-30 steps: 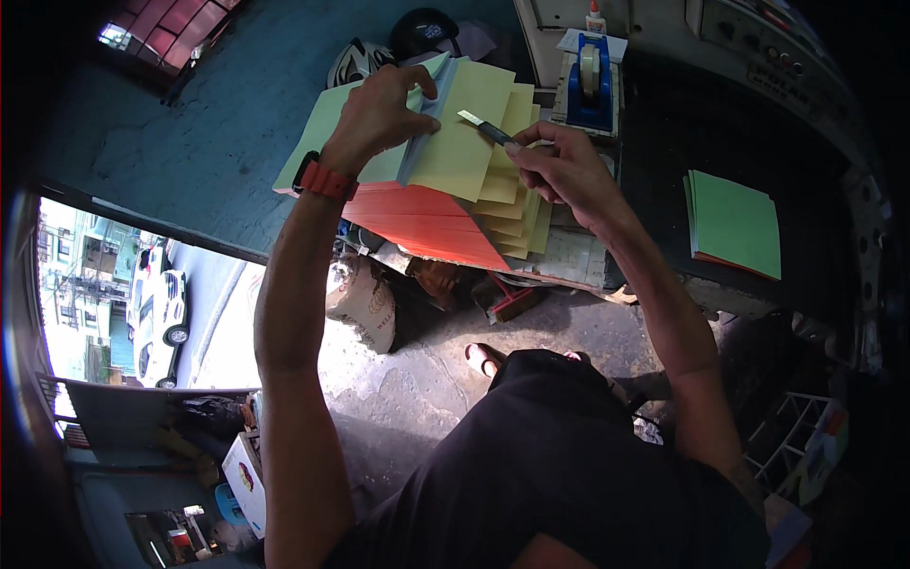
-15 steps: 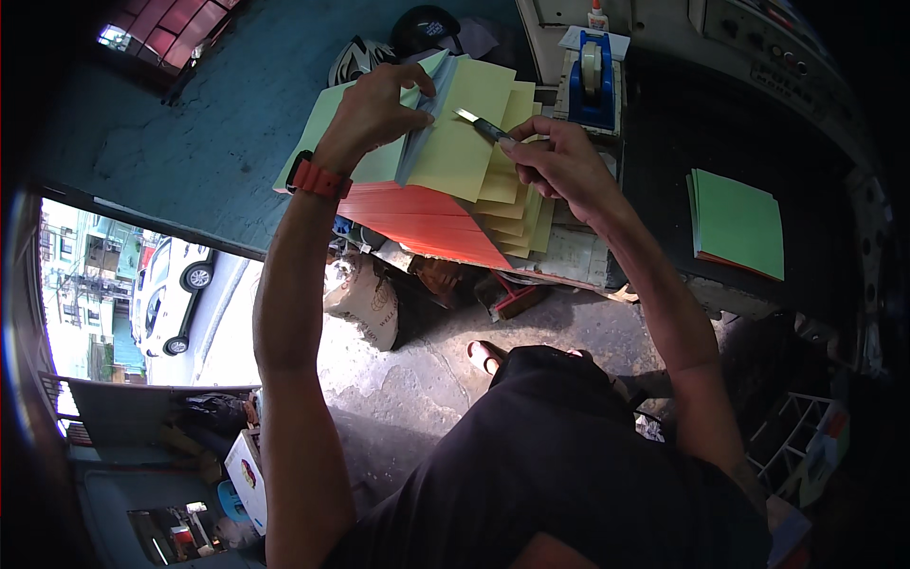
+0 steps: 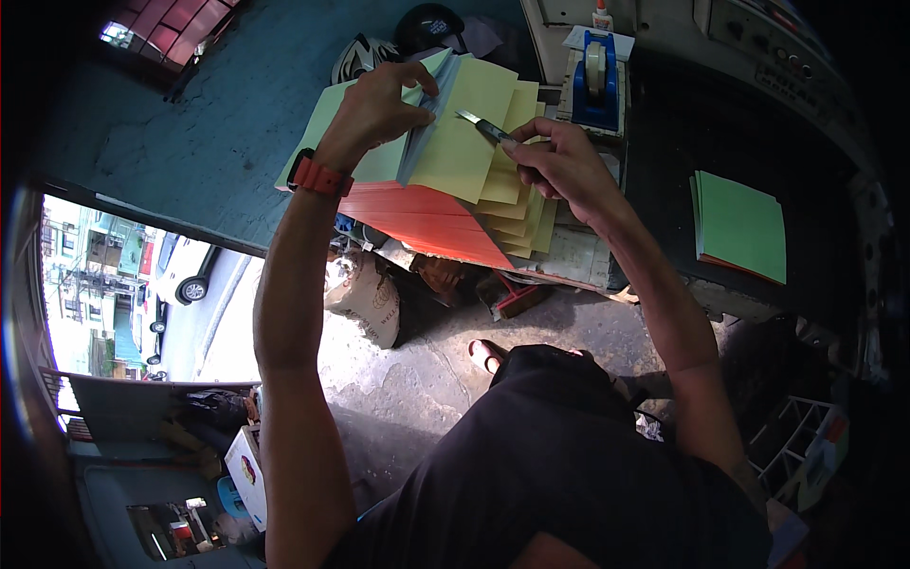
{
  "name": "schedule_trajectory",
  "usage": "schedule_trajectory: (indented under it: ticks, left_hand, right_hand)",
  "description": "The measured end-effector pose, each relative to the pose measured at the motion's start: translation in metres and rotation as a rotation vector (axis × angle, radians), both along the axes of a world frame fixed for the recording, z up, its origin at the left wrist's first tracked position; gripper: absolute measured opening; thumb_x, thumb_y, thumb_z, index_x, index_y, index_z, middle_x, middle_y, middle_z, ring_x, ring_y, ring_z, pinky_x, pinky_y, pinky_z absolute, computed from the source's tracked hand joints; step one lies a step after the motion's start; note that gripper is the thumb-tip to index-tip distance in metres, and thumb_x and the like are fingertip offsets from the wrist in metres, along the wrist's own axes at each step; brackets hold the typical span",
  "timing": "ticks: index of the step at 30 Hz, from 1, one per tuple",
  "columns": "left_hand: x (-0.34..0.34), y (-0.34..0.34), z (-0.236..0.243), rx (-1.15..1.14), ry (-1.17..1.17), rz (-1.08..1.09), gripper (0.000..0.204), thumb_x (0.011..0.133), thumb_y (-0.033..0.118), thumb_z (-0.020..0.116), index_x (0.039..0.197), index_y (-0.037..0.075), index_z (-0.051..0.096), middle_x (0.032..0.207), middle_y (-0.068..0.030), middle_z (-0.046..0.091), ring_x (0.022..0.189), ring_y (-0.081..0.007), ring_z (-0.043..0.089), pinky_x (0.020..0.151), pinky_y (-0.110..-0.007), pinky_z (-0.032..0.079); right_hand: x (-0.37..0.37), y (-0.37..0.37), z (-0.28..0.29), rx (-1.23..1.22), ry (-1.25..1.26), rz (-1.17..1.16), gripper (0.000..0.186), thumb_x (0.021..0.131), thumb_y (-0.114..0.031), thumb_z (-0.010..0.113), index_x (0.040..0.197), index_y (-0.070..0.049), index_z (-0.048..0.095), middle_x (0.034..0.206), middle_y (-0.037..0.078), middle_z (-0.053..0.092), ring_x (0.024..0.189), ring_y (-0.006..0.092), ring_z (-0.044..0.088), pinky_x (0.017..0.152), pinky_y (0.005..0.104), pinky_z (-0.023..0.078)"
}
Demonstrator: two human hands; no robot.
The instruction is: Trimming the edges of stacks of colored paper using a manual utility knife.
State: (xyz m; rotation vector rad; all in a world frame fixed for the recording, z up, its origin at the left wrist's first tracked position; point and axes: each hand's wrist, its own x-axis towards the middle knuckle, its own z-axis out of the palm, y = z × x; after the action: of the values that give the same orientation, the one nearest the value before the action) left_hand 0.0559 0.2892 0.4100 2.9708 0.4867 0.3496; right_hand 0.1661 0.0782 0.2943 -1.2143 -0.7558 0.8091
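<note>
A tall stack of paper with green top sheets [image 3: 383,163], yellow sheets [image 3: 461,119] and orange-red edges [image 3: 417,220] sits on the worktable. My left hand [image 3: 381,106], with a red-strapped watch [image 3: 320,176] on its wrist, bends back the green and greyish sheets. Its thumb and fingers are curled over their raised edge. In my right hand [image 3: 561,159] is a snap-off cutter [image 3: 486,126], blade out, held just over the yellow sheets. Those yellow sheets stick out in uneven steps on the right side of the stack.
A blue tape dispenser [image 3: 594,83] and a glue bottle [image 3: 602,15] stand behind my right hand. Two helmets [image 3: 427,28] lie beyond the stack. A smaller green paper pile [image 3: 741,228] rests on the dark surface at right. Below the table are a sack [image 3: 365,302] and a red brush [image 3: 517,299].
Both hands and the cutter hold almost the same place at the stack. Outside at left, the white car has moved up and another vehicle shows below it.
</note>
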Motion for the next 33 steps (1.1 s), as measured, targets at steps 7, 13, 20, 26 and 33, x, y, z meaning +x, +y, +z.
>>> schedule_trajectory:
  ticks: [7, 13, 20, 26, 33]
  left_hand:
    - [0.000, 0.004, 0.000, -0.057, -0.021, -0.003, 0.034, 0.068, 0.017, 0.077, 0.102, 0.012, 0.072, 0.114, -0.0102, 0.066, 0.080, -0.0206, 0.065, 0.078, -0.035, 0.053]
    - [-0.008, 0.018, 0.003, -0.159, 0.020, 0.044, 0.036, 0.066, 0.011, 0.074, 0.103, 0.014, 0.072, 0.115, -0.0131, 0.066, 0.089, -0.0244, 0.067, 0.082, -0.035, 0.052]
    - [-0.016, 0.019, -0.001, -0.102, -0.117, 0.054, 0.036, 0.064, 0.009, 0.070, 0.100, 0.013, 0.073, 0.111, -0.0166, 0.065, 0.077, -0.0256, 0.067, 0.075, -0.036, 0.052]
    - [-0.018, 0.015, 0.000, -0.011, -0.150, 0.019, 0.039, 0.066, 0.011, 0.070, 0.104, 0.015, 0.072, 0.109, -0.0177, 0.063, 0.085, -0.0274, 0.067, 0.077, -0.038, 0.052]
    - [-0.018, 0.017, 0.000, -0.070, -0.103, 0.039, 0.037, 0.068, 0.014, 0.077, 0.104, 0.013, 0.071, 0.115, -0.0141, 0.064, 0.088, -0.0233, 0.066, 0.082, -0.036, 0.052]
  right_hand:
    - [0.001, 0.005, 0.006, -0.006, 0.012, 0.033, 0.020, 0.092, -0.022, 0.067, 0.098, -0.004, 0.062, 0.064, 0.001, 0.058, 0.046, 0.0019, 0.043, 0.040, 0.0190, 0.029]
    - [-0.004, 0.025, 0.010, 0.101, 0.190, -0.050, 0.020, 0.091, -0.023, 0.067, 0.097, -0.005, 0.061, 0.066, 0.000, 0.059, 0.048, 0.0026, 0.044, 0.044, 0.0200, 0.028]
    - [-0.004, 0.051, 0.024, 0.203, 0.244, -0.015, 0.015, 0.087, -0.013, 0.067, 0.089, 0.001, 0.061, 0.063, 0.001, 0.054, 0.045, 0.0058, 0.041, 0.041, 0.0264, 0.028]
    - [-0.006, 0.087, 0.049, 0.020, 0.087, 0.129, 0.013, 0.086, -0.012, 0.065, 0.085, 0.000, 0.063, 0.056, -0.003, 0.048, 0.043, 0.0023, 0.033, 0.040, 0.0230, 0.022]
    - [0.000, 0.115, 0.051, -0.013, 0.256, 0.185, 0.007, 0.086, -0.008, 0.064, 0.087, -0.001, 0.064, 0.060, -0.005, 0.047, 0.045, 0.0018, 0.029, 0.040, 0.0209, 0.021]
